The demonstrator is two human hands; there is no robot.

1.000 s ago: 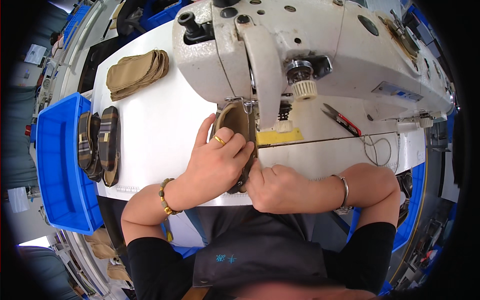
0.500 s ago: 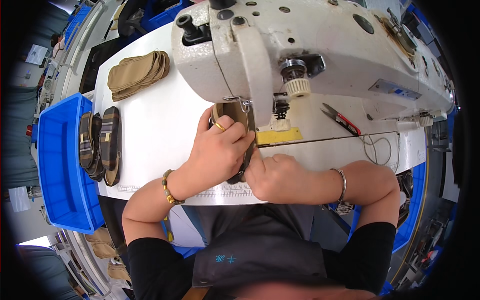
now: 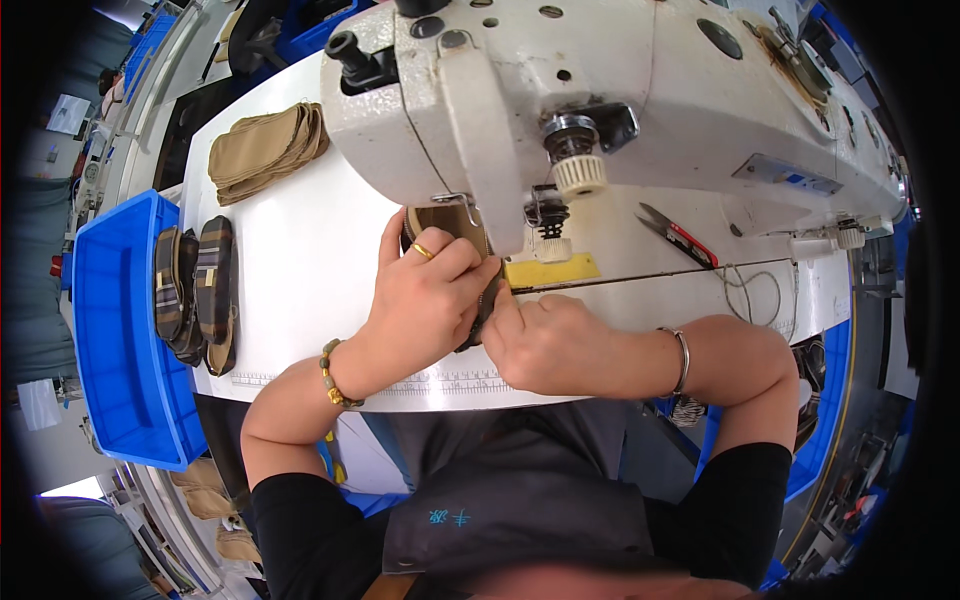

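Under the head of a white sewing machine (image 3: 640, 95) lies a fabric pouch (image 3: 438, 217) with a tan inside and a dark edge. My left hand (image 3: 430, 285) lies over it, fingers bent and pressing it down near the needle area. My right hand (image 3: 548, 345) is closed at the pouch's near right edge, pinching the dark border beside the left fingertips. The machine head and my fingers hide the needle and much of the pouch.
Tan fabric pieces (image 3: 265, 150) are stacked at the far left. Several plaid pouches (image 3: 213, 285) lie beside a blue bin (image 3: 125, 330) at the left edge. Red-handled thread snips (image 3: 680, 236) and a loose cord (image 3: 742, 300) lie to the right; a yellow plate (image 3: 553, 271) sits by the machine.
The pouch has slid a little away from me under the machine head, both hands moving with it. The whole view has shifted slightly. Both hands keep their hold.
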